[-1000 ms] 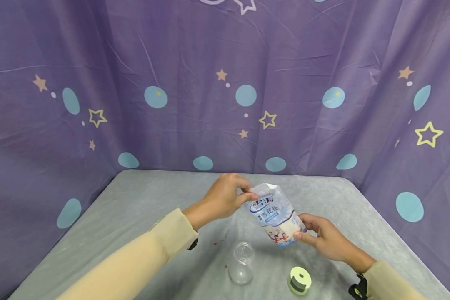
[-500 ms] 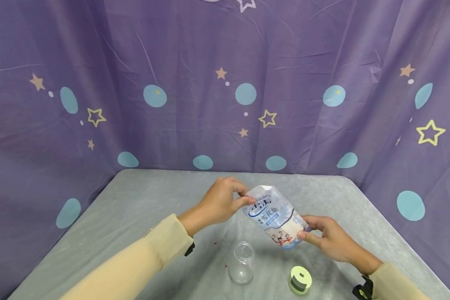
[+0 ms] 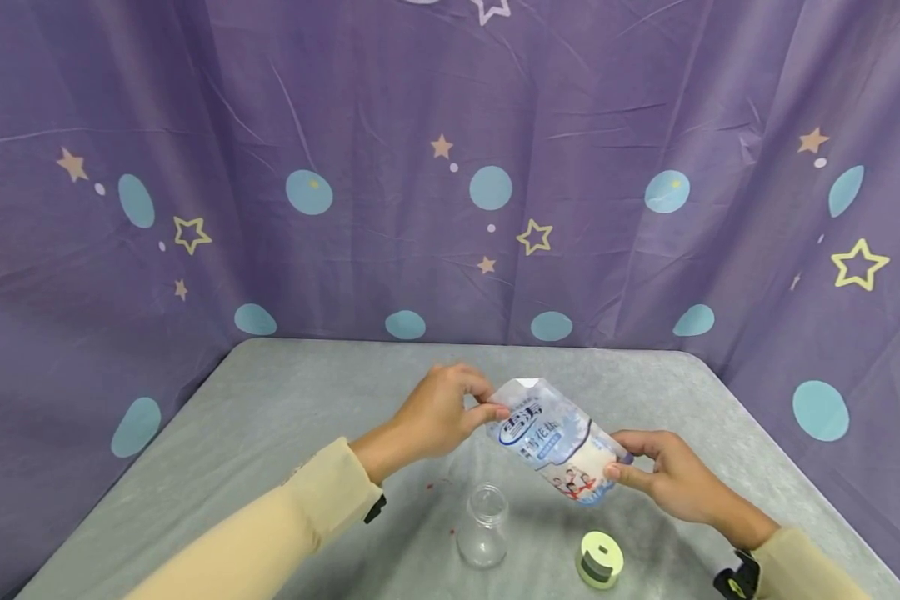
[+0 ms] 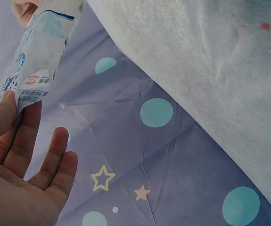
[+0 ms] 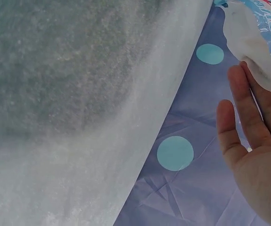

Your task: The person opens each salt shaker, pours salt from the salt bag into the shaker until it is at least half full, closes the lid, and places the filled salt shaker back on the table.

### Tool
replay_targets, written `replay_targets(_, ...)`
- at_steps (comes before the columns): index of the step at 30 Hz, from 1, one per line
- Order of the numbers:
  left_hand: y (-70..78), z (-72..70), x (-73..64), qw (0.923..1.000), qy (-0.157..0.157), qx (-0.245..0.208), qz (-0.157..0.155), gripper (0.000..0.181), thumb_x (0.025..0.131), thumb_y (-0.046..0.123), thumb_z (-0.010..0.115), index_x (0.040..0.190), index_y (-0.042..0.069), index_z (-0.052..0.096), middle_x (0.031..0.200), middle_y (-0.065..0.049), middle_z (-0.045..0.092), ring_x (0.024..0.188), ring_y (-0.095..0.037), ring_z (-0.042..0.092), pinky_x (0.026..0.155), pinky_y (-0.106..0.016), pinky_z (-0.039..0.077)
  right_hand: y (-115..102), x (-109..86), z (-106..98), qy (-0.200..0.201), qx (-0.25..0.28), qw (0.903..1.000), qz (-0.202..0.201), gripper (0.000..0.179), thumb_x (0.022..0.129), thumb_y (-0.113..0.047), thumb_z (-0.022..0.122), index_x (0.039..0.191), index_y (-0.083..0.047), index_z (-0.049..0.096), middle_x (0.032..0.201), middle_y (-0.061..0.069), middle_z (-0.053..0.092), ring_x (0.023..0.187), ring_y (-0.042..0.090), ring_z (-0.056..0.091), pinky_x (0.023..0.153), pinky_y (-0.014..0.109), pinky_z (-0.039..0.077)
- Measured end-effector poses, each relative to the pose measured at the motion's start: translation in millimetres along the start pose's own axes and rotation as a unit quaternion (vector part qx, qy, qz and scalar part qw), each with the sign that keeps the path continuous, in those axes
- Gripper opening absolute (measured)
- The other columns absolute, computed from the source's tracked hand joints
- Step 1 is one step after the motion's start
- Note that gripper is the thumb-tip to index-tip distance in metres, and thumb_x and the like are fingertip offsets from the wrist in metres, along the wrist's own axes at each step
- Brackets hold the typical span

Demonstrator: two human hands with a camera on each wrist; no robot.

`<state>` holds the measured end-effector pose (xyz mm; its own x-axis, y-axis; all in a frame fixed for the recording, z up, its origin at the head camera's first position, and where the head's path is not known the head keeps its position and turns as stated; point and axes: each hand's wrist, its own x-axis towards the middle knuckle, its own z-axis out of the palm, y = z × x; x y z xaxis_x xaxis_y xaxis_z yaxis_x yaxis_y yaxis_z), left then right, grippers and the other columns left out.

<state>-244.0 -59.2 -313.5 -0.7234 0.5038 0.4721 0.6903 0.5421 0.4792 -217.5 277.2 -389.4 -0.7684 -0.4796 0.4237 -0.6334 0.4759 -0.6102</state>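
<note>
A blue and white printed salt bag [image 3: 553,440] is held tilted above the table, its top toward the upper left in the head view. My left hand [image 3: 437,412] pinches the bag's top left corner between thumb and fingers. At the lower right end, my right hand [image 3: 673,480] grips the bag, thumb on the front and fingers behind. The left wrist view shows the bag [image 4: 45,44] edge-on, with the outer fingers spread away from it. Below the bag stands a clear jar [image 3: 484,533] without a lid. Right of it lies a light green lid [image 3: 600,560].
A grey cloth covers the table [image 3: 307,392]. Small red specks mark the cloth left of the jar. A purple curtain [image 3: 390,208] with stars and blue dots hangs behind and at both sides.
Both hands have lowered slightly, the right one also moving rightward. The salt bag has tilted further, its lower end shifting right. Jar and lid have not moved.
</note>
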Motion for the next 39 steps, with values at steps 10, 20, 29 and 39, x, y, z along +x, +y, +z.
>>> replay_targets(10, -0.3, 0.9, -5.3, 0.9999, -0.002, -0.011, 0.001, 0.028, 0.087, 0.023, 0.083, 0.066, 0.020, 0.066, 0.078, 0.012, 0.063, 0.078, -0.009, 0.058, 0.072, -0.030, 0.049, -6.9, -2.2, -8.0, -0.004, 0.011, 0.9999, 0.010, 0.018, 0.094, -0.008, 0.073, 0.105, -0.022, 0.078, 0.090, -0.009, 0.073, 0.083, 0.011, 0.065, 0.075, 0.027, 0.051)
replay_targets(20, -0.6, 1.8, -12.3, 0.9996, -0.009, -0.026, -0.007, 0.032, 0.087, 0.024, 0.084, 0.064, 0.022, 0.062, 0.079, 0.014, 0.063, 0.081, -0.010, 0.059, 0.077, -0.031, 0.050, -11.2, -2.0, -13.0, -0.006, 0.022, 0.9996, 0.015, 0.017, 0.095, -0.006, 0.071, 0.103, -0.020, 0.078, 0.089, -0.008, 0.074, 0.083, 0.010, 0.067, 0.078, 0.027, 0.051)
replay_targets(29, -1.0, 0.4, -17.9, 0.9993, -0.013, -0.036, -0.005, 0.034, 0.088, 0.025, 0.083, 0.064, 0.024, 0.059, 0.076, 0.015, 0.061, 0.081, -0.015, 0.061, 0.077, -0.032, 0.048, -17.3, 0.0, -17.4, 0.001, -0.003, 0.9997, 0.023, 0.019, 0.097, -0.007, 0.068, 0.105, -0.022, 0.077, 0.088, -0.010, 0.072, 0.082, 0.011, 0.065, 0.080, 0.028, 0.048)
replay_targets(39, -0.9, -2.0, -24.5, 0.9986, -0.021, -0.047, -0.012, 0.036, 0.089, 0.026, 0.082, 0.062, 0.024, 0.058, 0.080, 0.015, 0.063, 0.084, -0.009, 0.060, 0.076, -0.031, 0.049, -24.3, 2.0, -21.0, -0.009, 0.008, 0.9995, 0.029, 0.018, 0.099, -0.007, 0.065, 0.102, -0.021, 0.076, 0.089, -0.008, 0.073, 0.083, 0.012, 0.067, 0.079, 0.027, 0.050)
